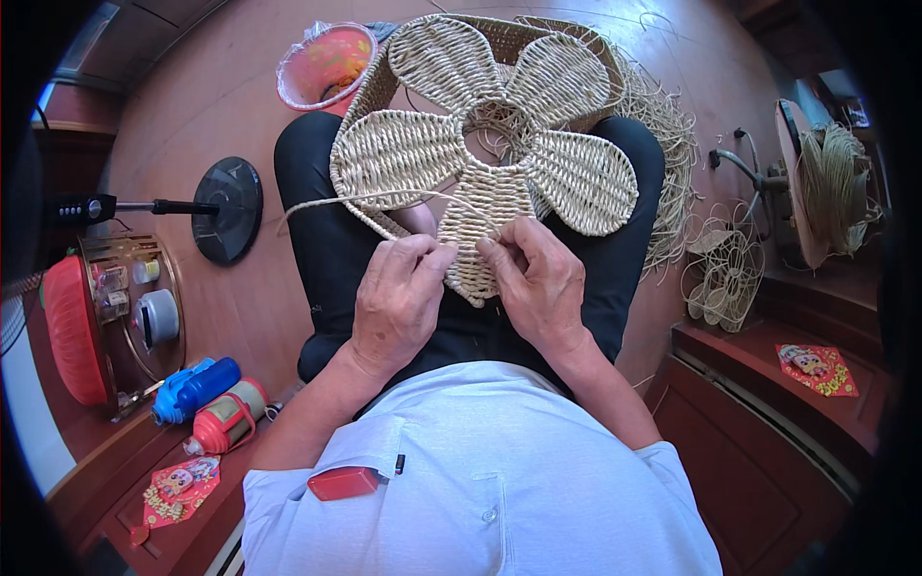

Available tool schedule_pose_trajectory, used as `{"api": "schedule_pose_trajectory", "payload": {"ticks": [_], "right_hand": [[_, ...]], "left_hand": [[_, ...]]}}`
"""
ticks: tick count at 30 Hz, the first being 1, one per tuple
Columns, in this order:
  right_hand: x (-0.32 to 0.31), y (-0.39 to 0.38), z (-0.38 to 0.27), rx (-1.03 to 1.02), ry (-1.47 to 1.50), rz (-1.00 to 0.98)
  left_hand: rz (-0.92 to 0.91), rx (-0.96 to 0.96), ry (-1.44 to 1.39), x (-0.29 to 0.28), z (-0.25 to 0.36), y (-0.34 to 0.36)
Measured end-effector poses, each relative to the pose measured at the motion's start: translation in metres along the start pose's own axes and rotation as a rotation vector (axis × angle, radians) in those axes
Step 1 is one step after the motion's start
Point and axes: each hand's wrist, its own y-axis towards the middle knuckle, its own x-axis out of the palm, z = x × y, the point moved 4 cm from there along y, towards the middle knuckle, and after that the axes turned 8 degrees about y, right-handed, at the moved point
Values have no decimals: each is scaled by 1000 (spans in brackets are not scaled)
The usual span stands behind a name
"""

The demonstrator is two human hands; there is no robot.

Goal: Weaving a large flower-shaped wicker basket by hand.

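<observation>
Across my thighs lies a woven straw flower (403,158) with several rounded petals around an open ring, its nearest petal (468,230) pointing toward me. My left hand (399,302) is closed, thumb and forefinger pinching the left edge of that petal. My right hand (540,288) grips the same petal's right side, its thumb pressed on the weave and the other fingers curled. A loose straw cord (370,197) runs from the left over the flower to the near petal beside my right fingers. What lies inside both pinches is partly hidden.
Behind the flower stands a woven straw basket (576,43), with loose straw cords (672,134) to its right. A pink lined bucket (331,62) is at the far left. Left are a black round stand base (227,211) and bottles (216,384); right, wire flower frames (725,274).
</observation>
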Motion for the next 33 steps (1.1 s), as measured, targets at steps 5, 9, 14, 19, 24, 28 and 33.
{"api": "schedule_pose_trajectory", "payload": {"ticks": [5, 9, 14, 19, 24, 28, 33], "right_hand": [[-1, 0, 2, 21, 20, 2], [3, 1, -4, -47, 65, 0], [-13, -8, -1, -70, 152, 101], [-23, -45, 48, 328, 481, 115], [13, -45, 60, 872, 1211, -187], [39, -40, 85, 931, 1374, -244], [44, -33, 83, 916, 1448, -271]], "left_hand": [[-70, 0, 80, -4, 8, 0], [-190, -40, 133, -5, 12, 5], [-276, -44, 93, -2, 8, 10], [-269, -103, -42, -3, 5, 16], [-221, -151, -122, -4, 0, 18], [-138, -126, -103, -8, 4, 17], [82, 59, 196, -37, 18, 41]]}}
